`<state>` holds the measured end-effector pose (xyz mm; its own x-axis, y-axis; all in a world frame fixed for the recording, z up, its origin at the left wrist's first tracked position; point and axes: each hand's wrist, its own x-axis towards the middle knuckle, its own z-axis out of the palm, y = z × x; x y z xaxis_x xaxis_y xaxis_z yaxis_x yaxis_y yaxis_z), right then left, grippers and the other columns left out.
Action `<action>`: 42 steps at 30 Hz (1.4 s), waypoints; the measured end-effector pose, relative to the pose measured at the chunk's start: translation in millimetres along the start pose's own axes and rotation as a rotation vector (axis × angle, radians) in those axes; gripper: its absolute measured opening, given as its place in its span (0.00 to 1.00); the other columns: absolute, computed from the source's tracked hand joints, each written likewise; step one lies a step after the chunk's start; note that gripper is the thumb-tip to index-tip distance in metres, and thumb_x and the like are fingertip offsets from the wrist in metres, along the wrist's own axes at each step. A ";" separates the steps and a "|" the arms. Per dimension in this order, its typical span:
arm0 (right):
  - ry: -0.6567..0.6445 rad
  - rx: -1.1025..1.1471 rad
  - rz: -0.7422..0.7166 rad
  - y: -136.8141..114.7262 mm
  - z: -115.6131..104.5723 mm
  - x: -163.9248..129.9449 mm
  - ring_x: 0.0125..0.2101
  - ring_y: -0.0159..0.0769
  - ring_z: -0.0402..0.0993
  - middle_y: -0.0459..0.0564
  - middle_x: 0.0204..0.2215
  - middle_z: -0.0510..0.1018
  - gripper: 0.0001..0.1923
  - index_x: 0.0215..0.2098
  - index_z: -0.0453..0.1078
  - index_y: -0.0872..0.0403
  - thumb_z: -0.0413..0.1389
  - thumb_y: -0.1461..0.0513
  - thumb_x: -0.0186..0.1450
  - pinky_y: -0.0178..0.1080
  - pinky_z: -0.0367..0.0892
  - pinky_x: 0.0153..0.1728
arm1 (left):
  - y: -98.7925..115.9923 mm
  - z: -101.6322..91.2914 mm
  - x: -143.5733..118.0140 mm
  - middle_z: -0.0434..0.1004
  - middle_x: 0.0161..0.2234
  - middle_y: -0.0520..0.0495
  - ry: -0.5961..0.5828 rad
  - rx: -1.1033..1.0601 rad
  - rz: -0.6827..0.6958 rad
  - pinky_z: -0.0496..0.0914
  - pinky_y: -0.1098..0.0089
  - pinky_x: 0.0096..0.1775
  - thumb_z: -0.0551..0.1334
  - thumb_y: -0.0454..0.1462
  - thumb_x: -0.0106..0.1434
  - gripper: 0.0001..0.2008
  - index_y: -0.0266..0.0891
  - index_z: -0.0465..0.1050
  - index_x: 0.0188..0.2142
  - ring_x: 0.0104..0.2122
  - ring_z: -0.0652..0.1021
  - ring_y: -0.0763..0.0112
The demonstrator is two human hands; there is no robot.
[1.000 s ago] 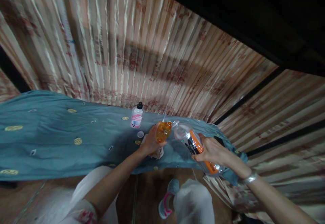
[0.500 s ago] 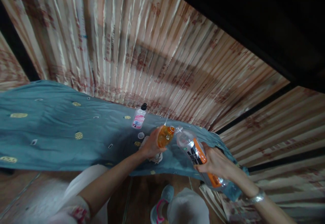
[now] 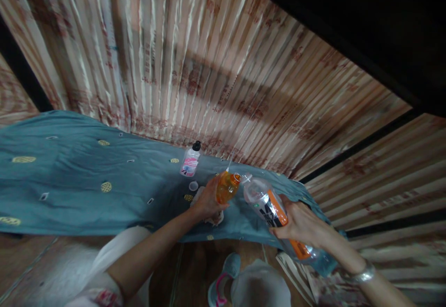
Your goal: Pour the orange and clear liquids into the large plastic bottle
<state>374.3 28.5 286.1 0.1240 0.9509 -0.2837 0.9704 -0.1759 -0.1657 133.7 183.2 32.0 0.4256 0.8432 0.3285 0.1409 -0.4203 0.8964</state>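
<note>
Nearest the camera, low in the view: two white-clad knees (image 3: 259,286) and one grey shoe with pink trim (image 3: 223,281) over a brown floor (image 3: 31,260). Just above, both forearms reach out over the edge of a blue cloth (image 3: 69,186) dotted with yellow patches. Right hand (image 3: 303,225) clamped round the middle of a large clear bottle (image 3: 270,207) with an orange and black label; its long axis runs from lower right to upper left, neck tipped toward the other bottle, base hanging off past the cloth's right end. Left hand (image 3: 205,200) clamped round a small orange bottle (image 3: 227,187), held nearly upright with a slight lean to the right, mouth up. Hands apart; the two bottle mouths sit just beside each other, contact cannot be told. A bit of white material (image 3: 213,218) lies under the left hand, part hidden. Between this hand and the far wall: one small white cap (image 3: 193,186) on the cloth, then one upright pink-labelled bottle (image 3: 190,160) with a black top, near the cloth's back edge. Bottles counted: three. Behind everything, a striped curtain (image 3: 195,65) hangs as backdrop, dark above at upper right.
</note>
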 end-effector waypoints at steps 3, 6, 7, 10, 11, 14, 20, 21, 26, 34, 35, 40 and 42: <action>-0.009 0.015 -0.007 4.1 2.1 1.7 0.28 0.43 0.75 0.38 0.25 0.75 0.23 0.40 0.67 0.43 0.69 0.44 0.56 0.44 0.64 0.35 | -3.5 1.0 -0.1 0.77 0.87 0.27 0.000 -0.014 0.014 0.67 0.26 0.90 0.85 0.35 0.55 0.62 0.43 0.70 0.87 0.87 0.77 0.28; 0.008 0.042 -0.020 8.0 5.6 2.7 0.29 0.44 0.76 0.39 0.25 0.78 0.24 0.42 0.69 0.44 0.69 0.44 0.56 0.45 0.65 0.34 | -6.4 2.1 -0.3 0.78 0.86 0.26 0.003 -0.022 0.019 0.69 0.27 0.89 0.85 0.35 0.55 0.62 0.42 0.69 0.88 0.86 0.78 0.27; 0.014 0.052 -0.025 8.7 6.7 2.8 0.29 0.45 0.78 0.41 0.26 0.80 0.24 0.42 0.70 0.44 0.70 0.44 0.56 0.45 0.66 0.35 | -7.2 2.3 -0.5 0.78 0.86 0.26 0.005 -0.022 0.019 0.70 0.28 0.89 0.85 0.35 0.55 0.62 0.42 0.69 0.88 0.86 0.78 0.28; 0.021 0.073 -0.034 9.2 8.5 2.8 0.31 0.48 0.83 0.43 0.28 0.84 0.24 0.43 0.72 0.45 0.71 0.45 0.56 0.45 0.68 0.36 | -9.1 2.4 -1.4 0.77 0.86 0.28 0.010 -0.016 0.028 0.70 0.29 0.89 0.85 0.35 0.56 0.62 0.43 0.69 0.88 0.86 0.77 0.29; 0.024 0.073 -0.034 8.9 8.5 2.8 0.31 0.49 0.83 0.43 0.28 0.84 0.24 0.43 0.72 0.45 0.71 0.45 0.56 0.44 0.68 0.35 | -9.7 2.3 -1.6 0.78 0.87 0.28 0.011 -0.015 0.033 0.70 0.29 0.89 0.86 0.35 0.56 0.62 0.43 0.69 0.88 0.86 0.77 0.29; 0.023 0.058 -0.030 8.0 6.7 2.7 0.30 0.47 0.81 0.42 0.26 0.82 0.23 0.41 0.71 0.44 0.71 0.45 0.55 0.44 0.67 0.34 | -11.2 2.0 -1.7 0.78 0.86 0.28 0.015 -0.014 0.051 0.71 0.28 0.89 0.86 0.35 0.56 0.62 0.44 0.70 0.88 0.85 0.79 0.29; -0.012 0.037 -0.028 6.4 2.4 1.8 0.28 0.41 0.72 0.38 0.24 0.74 0.23 0.39 0.64 0.42 0.68 0.43 0.56 0.44 0.63 0.33 | -10.3 1.6 0.2 0.78 0.86 0.26 0.005 -0.004 0.060 0.70 0.25 0.89 0.86 0.35 0.56 0.62 0.42 0.70 0.87 0.85 0.79 0.27; -0.010 0.034 -0.031 5.9 1.8 1.5 0.28 0.41 0.70 0.38 0.24 0.73 0.23 0.38 0.64 0.42 0.68 0.43 0.56 0.44 0.62 0.33 | -9.7 1.4 0.3 0.78 0.86 0.25 -0.003 -0.005 0.060 0.69 0.26 0.89 0.86 0.35 0.56 0.62 0.41 0.69 0.88 0.85 0.79 0.27; 0.010 0.009 -0.030 2.3 -2.7 -0.4 0.27 0.38 0.68 0.37 0.24 0.71 0.24 0.37 0.61 0.42 0.70 0.46 0.54 0.43 0.62 0.33 | -8.3 1.8 0.3 0.77 0.86 0.25 -0.009 -0.003 0.073 0.70 0.27 0.89 0.85 0.34 0.56 0.63 0.40 0.69 0.88 0.86 0.78 0.26; 0.012 0.014 -0.040 0.0 -4.2 -0.7 0.26 0.37 0.69 0.36 0.23 0.70 0.24 0.35 0.62 0.42 0.72 0.47 0.55 0.42 0.64 0.32 | -12.0 3.9 1.5 0.80 0.84 0.27 0.010 -0.011 0.108 0.73 0.28 0.88 0.85 0.33 0.54 0.63 0.44 0.69 0.88 0.83 0.81 0.28; 0.014 0.010 -0.038 -0.3 -3.9 -0.8 0.26 0.37 0.69 0.36 0.23 0.70 0.24 0.36 0.62 0.42 0.72 0.47 0.55 0.42 0.64 0.32 | -11.8 4.1 1.8 0.80 0.84 0.27 0.014 -0.016 0.112 0.73 0.28 0.88 0.85 0.33 0.54 0.63 0.43 0.69 0.88 0.83 0.81 0.28; 0.005 0.002 -0.032 -0.7 -4.2 -1.1 0.26 0.38 0.69 0.36 0.23 0.70 0.24 0.36 0.63 0.42 0.72 0.47 0.55 0.42 0.63 0.31 | -7.3 4.1 2.1 0.79 0.85 0.26 0.012 -0.024 0.102 0.71 0.25 0.88 0.84 0.33 0.54 0.62 0.41 0.69 0.87 0.84 0.80 0.26; 0.011 0.000 -0.049 -0.5 -5.3 -1.0 0.26 0.38 0.70 0.37 0.23 0.72 0.23 0.36 0.64 0.42 0.72 0.47 0.56 0.42 0.64 0.31 | -4.3 3.7 1.4 0.79 0.85 0.28 0.016 -0.020 0.074 0.70 0.24 0.89 0.84 0.33 0.54 0.62 0.44 0.69 0.87 0.84 0.80 0.26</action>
<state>374.8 29.0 291.5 0.0790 0.9612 -0.2645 0.9754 -0.1294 -0.1788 136.9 185.0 27.4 0.4197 0.8153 0.3989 0.0913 -0.4752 0.8751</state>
